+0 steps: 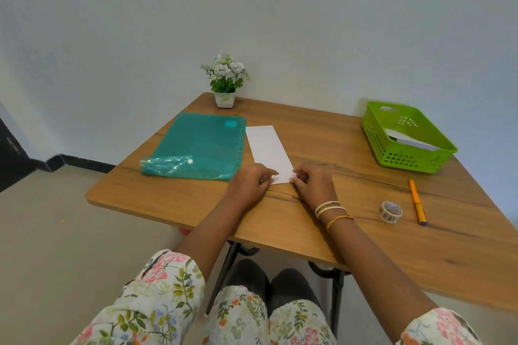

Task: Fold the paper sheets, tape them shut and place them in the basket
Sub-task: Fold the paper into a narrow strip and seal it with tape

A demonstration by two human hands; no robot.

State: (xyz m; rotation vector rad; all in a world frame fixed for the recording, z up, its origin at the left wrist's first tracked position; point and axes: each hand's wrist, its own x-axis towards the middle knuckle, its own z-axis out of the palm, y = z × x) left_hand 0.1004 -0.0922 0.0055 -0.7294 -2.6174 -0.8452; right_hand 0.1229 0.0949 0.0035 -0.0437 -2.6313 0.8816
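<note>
Both hands, left (pixel 250 181) and right (pixel 311 183), pinch the folded paper (pixel 267 152); the green basket (pixel 403 158) holds folded sheets (pixel 407 142).

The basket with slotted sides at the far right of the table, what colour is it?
The plastic basket is bright lime green, seen in the head view.

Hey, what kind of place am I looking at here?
Probably a small desk in a plain room, set up for paperwork: a wooden table against a bare wall, with a folder, tape, pen and basket.
</note>
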